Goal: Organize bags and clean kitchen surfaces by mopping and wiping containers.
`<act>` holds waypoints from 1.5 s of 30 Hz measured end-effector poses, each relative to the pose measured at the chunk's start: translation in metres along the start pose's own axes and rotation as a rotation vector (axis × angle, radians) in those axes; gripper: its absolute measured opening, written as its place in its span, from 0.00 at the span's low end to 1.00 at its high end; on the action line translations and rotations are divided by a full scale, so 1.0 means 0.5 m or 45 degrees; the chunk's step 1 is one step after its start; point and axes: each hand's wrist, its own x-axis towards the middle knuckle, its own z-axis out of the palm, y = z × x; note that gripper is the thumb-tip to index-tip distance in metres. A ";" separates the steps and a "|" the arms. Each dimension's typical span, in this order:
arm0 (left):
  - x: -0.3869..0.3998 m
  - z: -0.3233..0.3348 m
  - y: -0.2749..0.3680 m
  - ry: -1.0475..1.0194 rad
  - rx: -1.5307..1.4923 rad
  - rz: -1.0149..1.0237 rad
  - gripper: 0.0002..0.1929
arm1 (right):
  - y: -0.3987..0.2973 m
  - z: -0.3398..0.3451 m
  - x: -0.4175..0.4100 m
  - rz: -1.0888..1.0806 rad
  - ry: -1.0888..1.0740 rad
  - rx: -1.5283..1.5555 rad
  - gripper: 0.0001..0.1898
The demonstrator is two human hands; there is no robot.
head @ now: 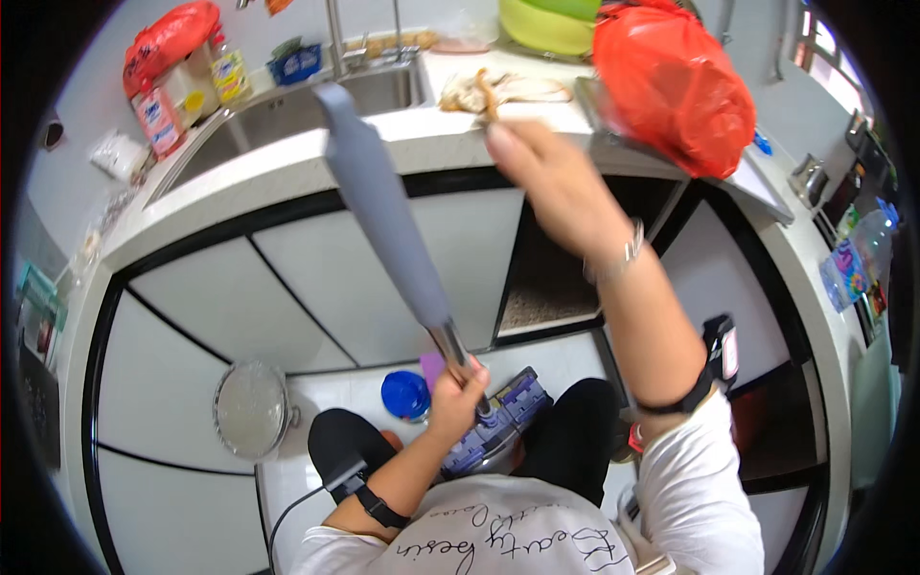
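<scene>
My left hand grips the metal pole of a mop just above its purple and grey head. The mop's long grey handle rises toward me and tilts left, its tip in front of the sink. My right hand, blurred, is raised at the front edge of the countertop. Its fingertips are beside a thin orange-brown strip; whether they pinch it, I cannot tell. Behind the strip, a pale brown crumpled item lies on the counter. The mop head is between my knees, partly hidden by my left hand.
A steel sink is at the back left, with bottles beside it. Red plastic bags bulge over the counter at right. On the floor stand a blue round container and a plastic-covered pot. One cabinet opening is dark.
</scene>
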 end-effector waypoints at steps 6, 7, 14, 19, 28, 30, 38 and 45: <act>-0.051 -0.091 0.053 0.152 -0.285 0.227 0.09 | 0.230 0.020 0.193 -0.508 0.545 -0.793 0.28; -0.061 -0.121 0.069 0.136 -0.265 0.281 0.10 | 0.211 0.035 0.198 -0.355 0.462 -0.665 0.34; -0.158 -0.238 0.134 0.394 -0.111 0.457 0.12 | 0.120 0.089 0.166 0.077 0.255 -0.660 0.27; -0.147 -0.239 0.243 0.264 0.091 0.403 0.12 | 0.206 -0.042 0.200 0.220 0.437 0.362 0.21; -0.240 -0.291 0.491 0.154 0.168 0.615 0.15 | 0.190 -0.136 -0.027 0.061 0.750 1.309 0.15; -0.276 -0.287 0.579 0.121 0.239 0.686 0.15 | 0.206 -0.154 -0.074 0.078 0.721 1.273 0.15; -0.410 -0.344 0.783 -0.002 0.623 0.754 0.21 | 0.189 -0.076 -0.200 -0.155 0.467 1.200 0.17; -0.363 -0.404 0.715 0.939 0.659 0.988 0.12 | 0.120 -0.125 -0.266 -0.271 0.347 1.331 0.31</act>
